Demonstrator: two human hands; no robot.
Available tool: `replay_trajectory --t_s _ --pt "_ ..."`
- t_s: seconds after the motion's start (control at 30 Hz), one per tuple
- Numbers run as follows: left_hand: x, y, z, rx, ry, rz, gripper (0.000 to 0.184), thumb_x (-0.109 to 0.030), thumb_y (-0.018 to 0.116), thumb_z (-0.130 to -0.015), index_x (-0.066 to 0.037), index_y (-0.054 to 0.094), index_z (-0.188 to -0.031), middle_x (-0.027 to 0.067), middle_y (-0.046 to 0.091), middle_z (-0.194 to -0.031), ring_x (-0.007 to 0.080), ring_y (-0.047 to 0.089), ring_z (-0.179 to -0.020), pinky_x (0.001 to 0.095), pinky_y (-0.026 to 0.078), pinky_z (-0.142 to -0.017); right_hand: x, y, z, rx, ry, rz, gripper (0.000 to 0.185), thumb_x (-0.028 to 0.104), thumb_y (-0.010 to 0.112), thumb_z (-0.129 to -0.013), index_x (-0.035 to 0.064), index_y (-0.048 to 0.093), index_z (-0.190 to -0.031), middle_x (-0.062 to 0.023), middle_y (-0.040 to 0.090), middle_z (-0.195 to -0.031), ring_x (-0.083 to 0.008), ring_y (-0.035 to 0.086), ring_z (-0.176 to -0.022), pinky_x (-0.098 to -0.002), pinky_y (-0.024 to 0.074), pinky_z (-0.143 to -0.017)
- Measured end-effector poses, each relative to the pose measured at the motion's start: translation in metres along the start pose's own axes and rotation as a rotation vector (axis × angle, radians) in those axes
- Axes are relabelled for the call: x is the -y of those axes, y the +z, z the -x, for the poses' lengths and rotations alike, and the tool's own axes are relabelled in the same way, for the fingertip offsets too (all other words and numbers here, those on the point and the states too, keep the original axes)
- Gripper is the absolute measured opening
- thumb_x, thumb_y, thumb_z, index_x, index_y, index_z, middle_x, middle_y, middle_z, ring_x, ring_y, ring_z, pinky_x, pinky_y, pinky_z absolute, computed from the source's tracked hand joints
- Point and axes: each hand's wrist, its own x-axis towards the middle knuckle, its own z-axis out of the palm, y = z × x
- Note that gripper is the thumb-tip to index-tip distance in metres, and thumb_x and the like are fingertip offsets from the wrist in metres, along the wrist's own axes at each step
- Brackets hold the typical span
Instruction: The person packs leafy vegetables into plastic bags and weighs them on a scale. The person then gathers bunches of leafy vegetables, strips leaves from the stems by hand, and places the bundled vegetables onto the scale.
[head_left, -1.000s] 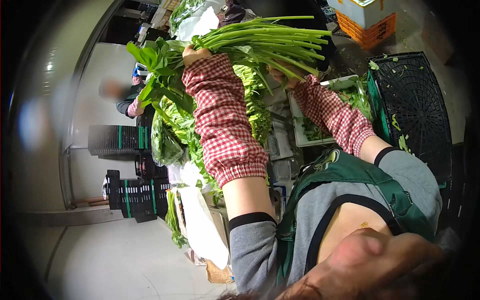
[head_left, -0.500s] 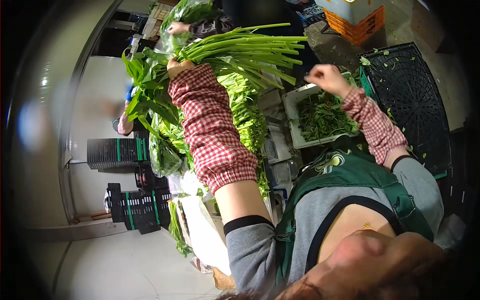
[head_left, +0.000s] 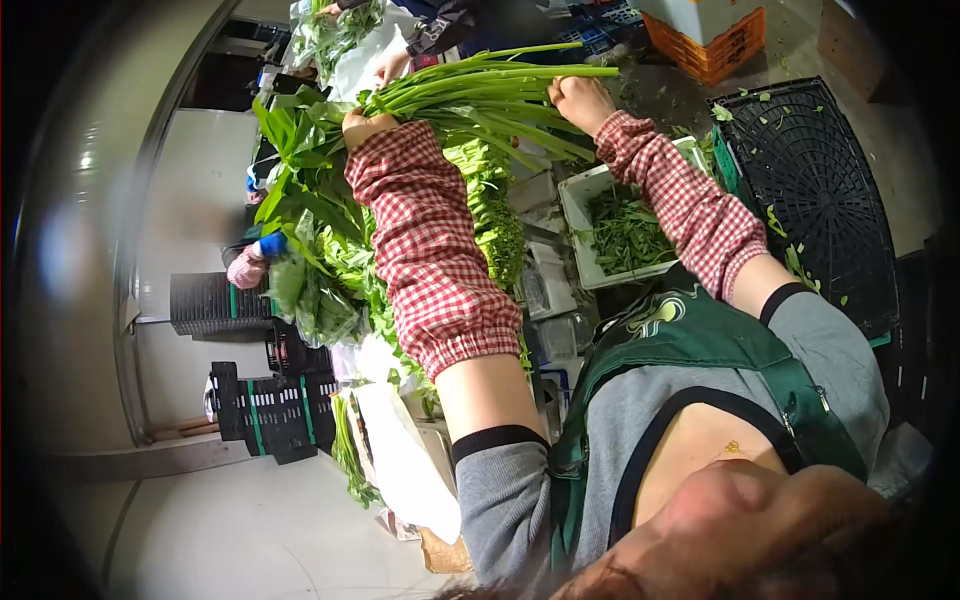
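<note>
Left arm, in a red-and-white checked sleeve, reaches forward, elbow nearly straight; its hand (head_left: 368,127) is wrapped round one bunch of long green stems with broad leaves (head_left: 480,92). Left fingers closed on the bunch near the leaves; leaves spill out to their left, stems run right, raised above the other greens.

Right arm, matching sleeve, slants inward and forward; its hand (head_left: 582,103) is at the cut ends of the stems. Right fingers curled in; whether they pinch a stem cannot be told.

Counts, taken from the fingers:
- One white rectangular tray of loose green leaves (head_left: 571,215), nearer the body than the right fingers.
- One black ribbed plastic surface with leaf scraps (head_left: 825,190), right of the right fingers.
- One orange plastic crate (head_left: 708,60), ahead and to the right of them.
- Two main stacks of black crates with green stripes (head_left: 203,305) (head_left: 272,413), left of and nearer the body than the left fingers.
- Two hands of a co-worker (head_left: 394,67) (head_left: 330,9), ahead of the left fingers, near leafy greens and a pale wrapper.
- One pink sleeve of another person (head_left: 246,268), left of the left fingers.
</note>
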Motion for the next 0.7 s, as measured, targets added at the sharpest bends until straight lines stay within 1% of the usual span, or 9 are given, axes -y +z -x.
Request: replay_trajectory --t_s 0.07,0.13,0.2,0.27,0.33,0.4,0.47,0.63,0.7 --pt "-0.006 -0.006 0.009 0.059 0.006 0.215 0.028 -0.004 0.054 -0.073 0.006 0.051 -0.1 0.0169 0.06 -0.091 0.0212 0.058 -0.08 0.0289 0.044 -0.073 -0.028 -0.011 0.005 0.231 -0.209 0.256 0.024 0.022 0.049 -0.078 -0.0001 0.056 -0.08 -0.0168 0.059 -0.081 -0.0361 0.056 -0.076 -0.0411 0.0447 -0.07" --pt "-0.009 -0.01 0.01 0.083 0.002 0.348 0.029 -0.004 0.056 -0.072 0.006 0.052 -0.099 0.0175 0.06 -0.09 0.0212 0.058 -0.079 0.0291 0.045 -0.072 -0.061 -0.031 0.004 0.482 0.201 0.348 0.023 0.02 0.053 -0.076 0.0012 0.057 -0.088 -0.0186 0.057 -0.096 -0.0346 0.055 -0.085 -0.0386 0.0446 -0.074" --pt "0.001 -0.008 -0.001 0.047 0.009 0.335 0.029 -0.005 0.057 -0.071 0.006 0.053 -0.098 0.0176 0.061 -0.088 0.0209 0.059 -0.079 0.029 0.045 -0.072 -0.104 -0.034 0.023 0.741 0.422 0.457 0.028 0.021 0.056 -0.076 0.0014 0.056 -0.095 -0.0187 0.055 -0.102 -0.0326 0.054 -0.092 -0.0369 0.0448 -0.077" --pt "0.021 -0.001 -0.02 -0.049 0.016 0.273 0.028 -0.005 0.058 -0.071 0.006 0.054 -0.097 0.0171 0.061 -0.087 0.0201 0.058 -0.078 0.0286 0.045 -0.071 -0.11 -0.03 0.052 0.94 0.116 0.423 0.038 0.025 0.057 -0.077 0.001 0.053 -0.106 -0.0176 0.054 -0.106 -0.0281 0.054 -0.097 -0.0336 0.044 -0.08" --pt "0.022 0.001 -0.023 -0.108 0.021 0.227 0.028 -0.005 0.058 -0.071 0.006 0.055 -0.096 0.0167 0.061 -0.087 0.0195 0.058 -0.078 0.0283 0.045 -0.071 -0.108 0.0 0.074 1.017 0.14 -0.21 0.045 0.03 0.056 -0.079 0.0031 0.048 -0.115 -0.0154 0.054 -0.108 -0.0252 0.052 -0.1 -0.0363 0.0441 -0.08" --pt "0.01 -0.007 -0.017 -0.056 0.01 0.173 0.028 -0.006 0.058 -0.071 0.006 0.055 -0.096 0.0165 0.061 -0.088 0.0194 0.058 -0.077 0.0282 0.045 -0.071 -0.045 -0.002 0.088 0.992 0.602 -1.024 0.052 0.033 0.059 -0.078 0.0062 0.044 -0.12 -0.0123 0.055 -0.105 -0.022 0.053 -0.096 -0.0375 0.0454 -0.076" --pt "0.009 -0.006 -0.021 -0.031 0.011 0.146 0.027 -0.006 0.058 -0.072 0.006 0.055 -0.096 0.0163 0.061 -0.088 0.0194 0.058 -0.077 0.0281 0.045 -0.071 -0.001 0.012 0.088 0.869 0.898 -1.593 0.054 0.032 0.061 -0.077 0.0078 0.041 -0.122 -0.0096 0.057 -0.094 -0.0174 0.054 -0.087 -0.0342 0.0472 -0.072" --pt "0.043 0.006 -0.04 0.023 0.055 0.363 0.031 -0.01 0.061 -0.071 0.005 0.056 -0.097 0.0149 0.061 -0.088 0.0193 0.058 -0.076 0.0284 0.045 -0.071 -0.015 0.083 0.084 0.663 0.765 -1.823 0.05 0.031 0.06 -0.078 0.0077 0.044 -0.118 -0.0043 0.055 -0.082 -0.0123 0.054 -0.075 -0.0261 0.0468 -0.065" --pt "0.04 0.005 -0.029 0.031 0.054 0.444 0.032 -0.011 0.061 -0.071 0.005 0.055 -0.098 0.0151 0.061 -0.09 0.0196 0.058 -0.076 0.0287 0.045 -0.071 -0.031 0.081 0.096 0.586 0.513 -1.932 0.042 0.029 0.06 -0.078 0.01 0.047 -0.114 0.0003 0.052 -0.076 -0.0113 0.053 -0.068 -0.0236 0.0453 -0.059"
